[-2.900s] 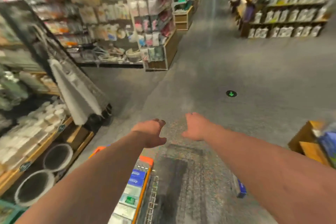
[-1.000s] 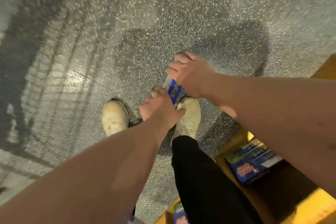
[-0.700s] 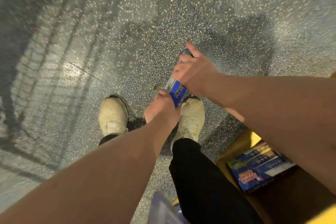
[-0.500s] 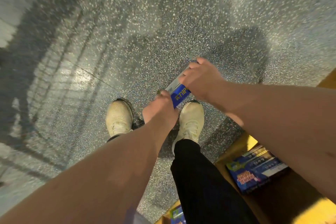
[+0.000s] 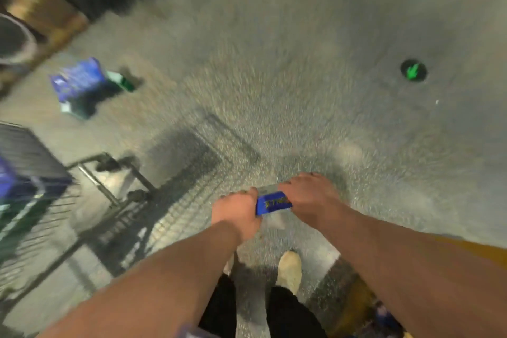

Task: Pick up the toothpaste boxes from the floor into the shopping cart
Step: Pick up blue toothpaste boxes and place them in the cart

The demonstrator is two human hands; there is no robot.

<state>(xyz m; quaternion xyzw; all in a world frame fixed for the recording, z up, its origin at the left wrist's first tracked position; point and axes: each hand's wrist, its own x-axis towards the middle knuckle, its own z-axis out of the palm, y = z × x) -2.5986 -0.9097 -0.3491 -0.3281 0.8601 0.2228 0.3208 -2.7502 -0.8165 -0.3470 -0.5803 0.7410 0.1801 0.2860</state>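
Note:
A blue toothpaste box (image 5: 273, 202) with yellow lettering is held between both hands, above the speckled floor. My left hand (image 5: 237, 212) grips its left end and my right hand (image 5: 310, 197) grips its right end. A small heap of blue and green toothpaste boxes (image 5: 82, 86) lies on the floor at the upper left. The wire shopping cart (image 5: 35, 173) is at the left edge, blurred, with blue boxes inside.
A wooden shelf base with round tubs (image 5: 16, 41) runs along the upper left. A green arrow marker (image 5: 413, 71) is set in the floor at the right. A yellow shelf edge (image 5: 356, 302) shows at the lower right. My shoes (image 5: 289, 270) stand below the hands.
Both hands have lifted the blue box off the floor near my feet. The view has swung up and left, bringing the cart and the heap of boxes into sight.

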